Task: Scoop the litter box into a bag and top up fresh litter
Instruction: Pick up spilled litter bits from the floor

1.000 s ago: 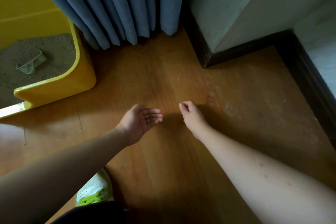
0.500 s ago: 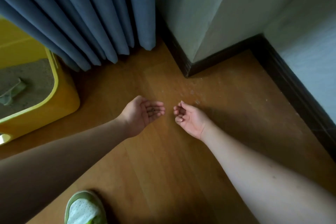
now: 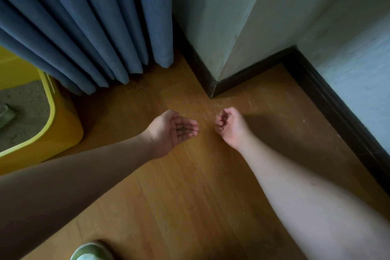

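A yellow litter box (image 3: 65, 133) stands at the left edge, filled with grey-beige litter (image 3: 27, 99). A pale green scoop (image 3: 6, 114) lies in it, mostly cut off by the frame. My left hand (image 3: 173, 131) hovers over the wooden floor, palm up and cupped, with a few small dark bits lying on its fingers. My right hand (image 3: 229, 125) is just to its right, fingers curled in toward the thumb; anything between the fingertips is too small to see. Loose litter grains (image 3: 224, 102) are scattered on the floor beyond the right hand.
Blue curtains (image 3: 84, 27) hang behind the litter box down to the floor. A wall corner with a dark baseboard (image 3: 211, 85) juts in just beyond my hands, and another baseboard runs along the right wall. My shoe (image 3: 92, 254) shows at the bottom edge.
The view has swung right, so the litter box has slid toward the left edge. My right hand turned over and curled its fingers; my left palm stays cupped upward.
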Available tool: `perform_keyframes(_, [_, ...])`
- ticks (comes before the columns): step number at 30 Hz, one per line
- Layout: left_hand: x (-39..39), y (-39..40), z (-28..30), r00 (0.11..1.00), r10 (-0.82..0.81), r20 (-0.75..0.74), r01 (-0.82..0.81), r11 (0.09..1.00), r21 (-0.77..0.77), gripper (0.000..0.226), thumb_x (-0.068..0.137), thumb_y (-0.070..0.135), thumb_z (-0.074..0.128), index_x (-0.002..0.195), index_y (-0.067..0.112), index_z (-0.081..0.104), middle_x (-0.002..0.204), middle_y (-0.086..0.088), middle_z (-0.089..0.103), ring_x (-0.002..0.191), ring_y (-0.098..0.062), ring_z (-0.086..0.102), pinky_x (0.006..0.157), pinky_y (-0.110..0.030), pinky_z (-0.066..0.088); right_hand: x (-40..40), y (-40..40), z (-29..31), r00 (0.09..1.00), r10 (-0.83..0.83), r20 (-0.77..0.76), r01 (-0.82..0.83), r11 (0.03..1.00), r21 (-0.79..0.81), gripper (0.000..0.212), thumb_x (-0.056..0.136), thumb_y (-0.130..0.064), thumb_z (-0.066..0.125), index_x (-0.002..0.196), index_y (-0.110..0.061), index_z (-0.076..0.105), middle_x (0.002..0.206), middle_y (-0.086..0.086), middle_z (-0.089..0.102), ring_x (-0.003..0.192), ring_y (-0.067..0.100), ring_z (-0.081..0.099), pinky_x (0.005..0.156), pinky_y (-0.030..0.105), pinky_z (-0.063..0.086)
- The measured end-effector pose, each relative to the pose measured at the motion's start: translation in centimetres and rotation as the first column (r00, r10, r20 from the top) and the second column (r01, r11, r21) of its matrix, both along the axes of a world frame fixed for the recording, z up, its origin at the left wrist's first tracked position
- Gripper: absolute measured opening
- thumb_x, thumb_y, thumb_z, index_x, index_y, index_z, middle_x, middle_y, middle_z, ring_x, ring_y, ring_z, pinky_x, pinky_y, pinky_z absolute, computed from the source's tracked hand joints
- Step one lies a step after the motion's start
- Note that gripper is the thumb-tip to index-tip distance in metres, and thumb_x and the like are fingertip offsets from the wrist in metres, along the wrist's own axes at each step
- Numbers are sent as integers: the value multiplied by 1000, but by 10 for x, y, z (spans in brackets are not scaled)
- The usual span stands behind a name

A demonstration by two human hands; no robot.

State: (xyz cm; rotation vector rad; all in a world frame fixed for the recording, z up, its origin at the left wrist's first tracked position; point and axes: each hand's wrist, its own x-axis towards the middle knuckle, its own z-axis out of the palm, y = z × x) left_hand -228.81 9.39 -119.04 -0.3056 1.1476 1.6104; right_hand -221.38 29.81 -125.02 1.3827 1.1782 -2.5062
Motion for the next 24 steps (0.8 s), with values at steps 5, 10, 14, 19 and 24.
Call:
perform_keyframes(5, [11, -7, -9, 996, 70, 51, -73, 995, 61, 56, 99, 21, 27, 92, -8, 74, 97, -26, 69, 87, -30, 70, 71, -31, 57, -25, 1, -2, 906, 125, 405, -385, 642, 663, 23, 94, -35, 53, 106, -21, 67, 100, -2, 67, 82, 12, 61, 57, 19, 41])
perform_keyframes(10, [11, -4, -7, 988, 131, 76, -137, 987, 78, 55, 99, 20, 28, 93, -9, 73, 103, -28, 69, 93, -33, 71, 73, -32, 58, -37, -3, -8, 883, 101, 458, -456, 413, 788, 24, 93, -18, 59, 116, -20, 62, 113, 6, 64, 92, 18, 65, 54, 12, 40])
perform_keyframes(14, [2, 1, 2, 986, 135, 101, -148, 980, 133, 55, 99, 22, 26, 100, -9, 71, 112, -29, 67, 105, -36, 67, 79, -32, 58, -48, -1, -12, 834, 224, 504, -552, 339, 762, 28, 94, -19, 58, 121, -19, 60, 99, 2, 61, 101, 22, 64, 69, 21, 45])
perform_keyframes(19, [2, 3, 6, 984, 136, 116, -152, 978, 146, 54, 99, 22, 26, 102, -9, 70, 113, -30, 66, 104, -35, 68, 78, -31, 58, -53, 3, -18, 824, 212, 526, -566, 356, 743, 29, 91, -19, 62, 120, -16, 60, 105, 7, 63, 103, 23, 62, 71, 23, 45])
perform_keyframes(24, [4, -2, 3, 982, 139, 129, -155, 981, 118, 54, 98, 21, 26, 101, -10, 71, 109, -29, 68, 98, -34, 69, 78, -31, 59, -55, 3, -22, 834, 199, 514, -551, 335, 765, 21, 91, -22, 63, 111, -19, 63, 107, 7, 67, 97, 21, 65, 61, 19, 43])
